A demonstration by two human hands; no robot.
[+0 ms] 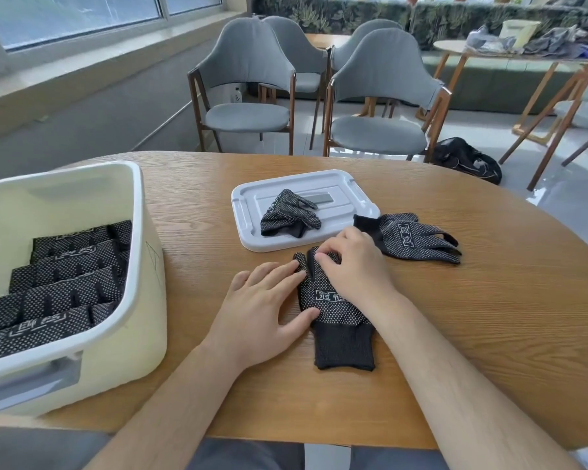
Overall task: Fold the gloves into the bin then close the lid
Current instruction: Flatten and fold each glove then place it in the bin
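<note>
Two hands work the dotted glove (328,301) at frame centre: the left hand (262,300) lies flat, pinning it, while the right hand (350,262) apparently pinches its far end to fold.

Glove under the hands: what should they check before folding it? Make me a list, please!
1. Glove flat on the table: ok.
2. Left hand presses it down: ok.
3. Right hand grips its finger end: ok.
4. Bin open, with room left: ok.
5. Lid free for closing: not ok, another glove lies on it.
</note>
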